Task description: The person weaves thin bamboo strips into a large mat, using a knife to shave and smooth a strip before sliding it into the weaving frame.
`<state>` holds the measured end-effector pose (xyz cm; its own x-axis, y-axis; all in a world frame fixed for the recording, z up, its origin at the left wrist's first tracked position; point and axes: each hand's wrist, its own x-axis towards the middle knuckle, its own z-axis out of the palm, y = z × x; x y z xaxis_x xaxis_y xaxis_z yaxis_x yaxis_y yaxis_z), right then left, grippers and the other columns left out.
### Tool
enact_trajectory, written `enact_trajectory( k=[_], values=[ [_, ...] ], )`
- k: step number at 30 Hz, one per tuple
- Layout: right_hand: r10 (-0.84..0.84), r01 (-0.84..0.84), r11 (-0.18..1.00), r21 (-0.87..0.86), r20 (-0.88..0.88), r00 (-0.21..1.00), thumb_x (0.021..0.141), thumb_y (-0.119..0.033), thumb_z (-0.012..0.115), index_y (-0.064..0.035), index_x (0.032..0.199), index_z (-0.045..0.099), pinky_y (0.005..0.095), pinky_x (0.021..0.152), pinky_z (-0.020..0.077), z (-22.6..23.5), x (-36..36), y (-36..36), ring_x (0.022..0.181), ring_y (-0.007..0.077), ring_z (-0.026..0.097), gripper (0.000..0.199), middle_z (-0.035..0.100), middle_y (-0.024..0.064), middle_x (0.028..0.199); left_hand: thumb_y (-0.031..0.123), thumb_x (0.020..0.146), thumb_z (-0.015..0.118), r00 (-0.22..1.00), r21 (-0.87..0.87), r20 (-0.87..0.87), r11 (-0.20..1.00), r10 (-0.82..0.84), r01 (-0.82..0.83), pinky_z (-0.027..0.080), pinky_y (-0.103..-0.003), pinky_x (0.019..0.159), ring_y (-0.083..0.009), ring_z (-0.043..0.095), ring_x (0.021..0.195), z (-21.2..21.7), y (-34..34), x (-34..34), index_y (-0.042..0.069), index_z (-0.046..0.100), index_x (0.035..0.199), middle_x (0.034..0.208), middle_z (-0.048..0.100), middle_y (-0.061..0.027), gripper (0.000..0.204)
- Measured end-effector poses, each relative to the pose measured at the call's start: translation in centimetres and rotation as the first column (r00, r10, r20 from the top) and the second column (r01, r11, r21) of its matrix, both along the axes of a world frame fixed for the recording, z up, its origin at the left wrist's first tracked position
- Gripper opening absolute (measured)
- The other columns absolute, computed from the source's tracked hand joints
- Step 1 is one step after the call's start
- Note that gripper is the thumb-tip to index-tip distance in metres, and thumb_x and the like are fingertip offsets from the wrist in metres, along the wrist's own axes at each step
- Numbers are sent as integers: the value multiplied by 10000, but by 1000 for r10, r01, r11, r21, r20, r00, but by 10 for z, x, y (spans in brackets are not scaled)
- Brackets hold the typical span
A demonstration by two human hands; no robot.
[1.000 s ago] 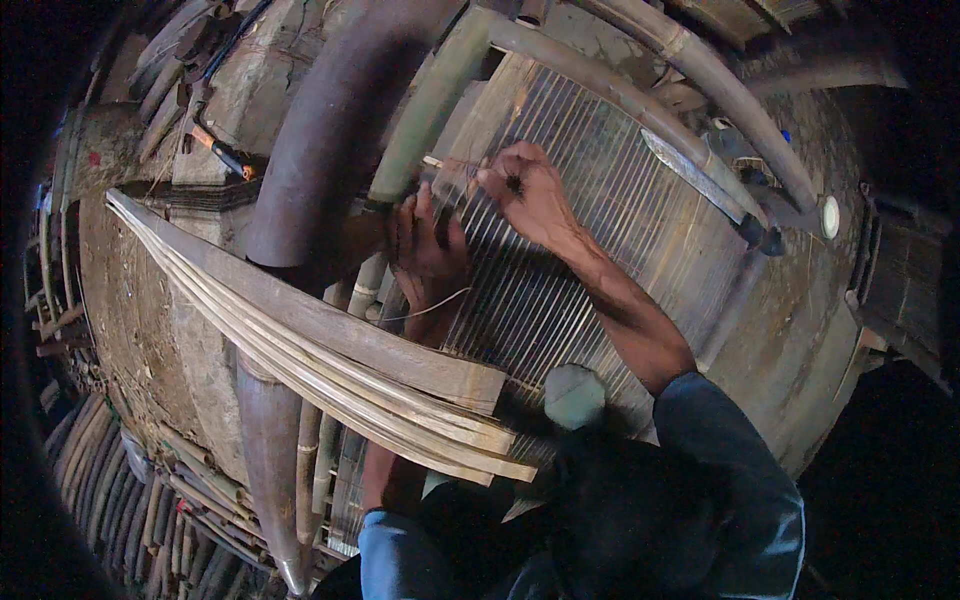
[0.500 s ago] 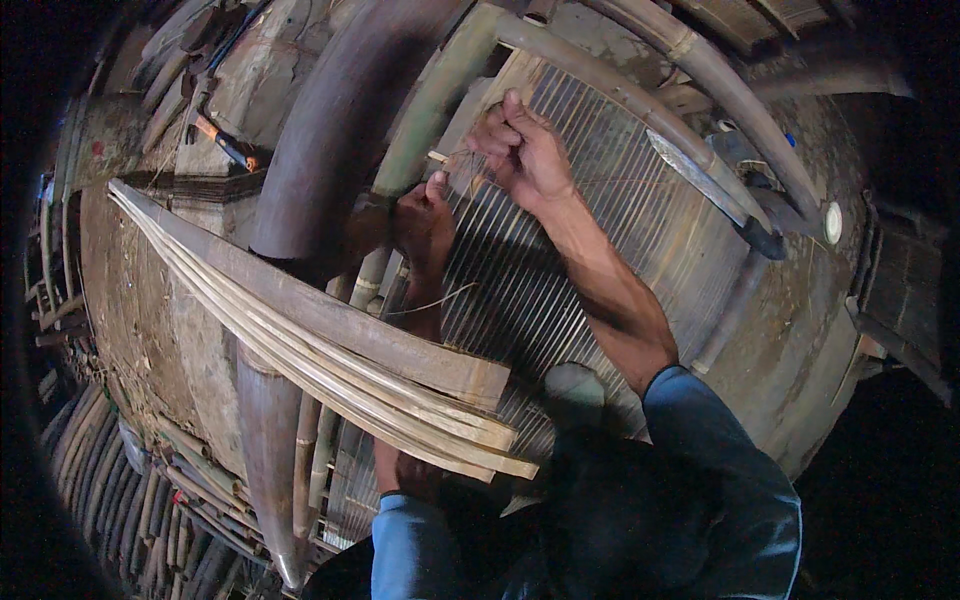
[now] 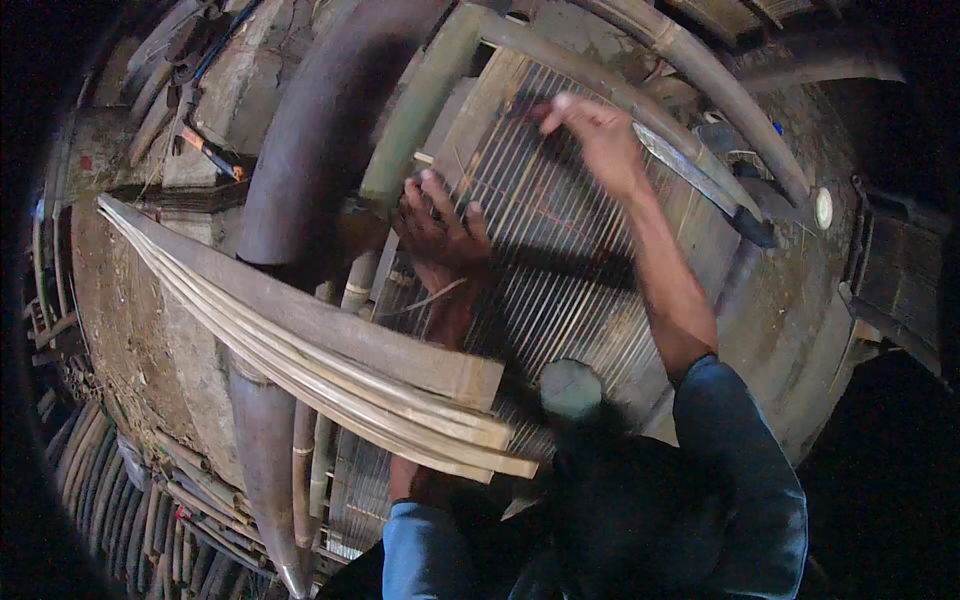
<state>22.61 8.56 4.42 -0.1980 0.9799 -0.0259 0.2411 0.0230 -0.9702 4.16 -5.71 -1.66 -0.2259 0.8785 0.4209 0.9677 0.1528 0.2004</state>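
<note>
Blue sleeves pushed above elbows; forearms bare; left hand [image 3: 440, 225], right hand [image 3: 598, 135] ungloved.

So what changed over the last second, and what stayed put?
The right hand left the spot beside the left hand and swung up and rightward across the mat of thin bamboo slats, now blurred, its grip unclear. The left hand stayed pressed on the slats near the mat's left edge. The bundle of flat bamboo strips did not move.

Single head-worn fisheye view, steeply down and close over the bamboo-slat mat [image 3: 560, 270], perhaps slightly forward-tilted.
</note>
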Motion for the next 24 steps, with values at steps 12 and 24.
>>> enact_trajectory(
  k=[12, 24],
  values=[
    [-192, -119, 727, 677, 367, 910, 824, -147, 718, -58, 1052, 666, 403, 875, 470, 5, 18, -72, 982, 325, 583, 250, 631, 134, 1078, 191, 780, 618, 165, -20, 579, 188, -798, 982, 394, -429, 1065, -321, 575, 1161, 31, -179, 125, 69, 613, 1194, 1169, 634, -139, 431],
    [695, -650, 407, 642, 244, 676, 737, -21, 765, -60, 991, 700, 401, 824, 520, -2, -167, -245, 889, 284, 656, 265, 693, 100, 947, 204, 717, 635, 851, -772, -51, 561, -523, 299, 495, -373, 835, -265, 640, 854, 234, -366, -172, 37, 660, 997, 826, 651, -88, 328]
  ],
)
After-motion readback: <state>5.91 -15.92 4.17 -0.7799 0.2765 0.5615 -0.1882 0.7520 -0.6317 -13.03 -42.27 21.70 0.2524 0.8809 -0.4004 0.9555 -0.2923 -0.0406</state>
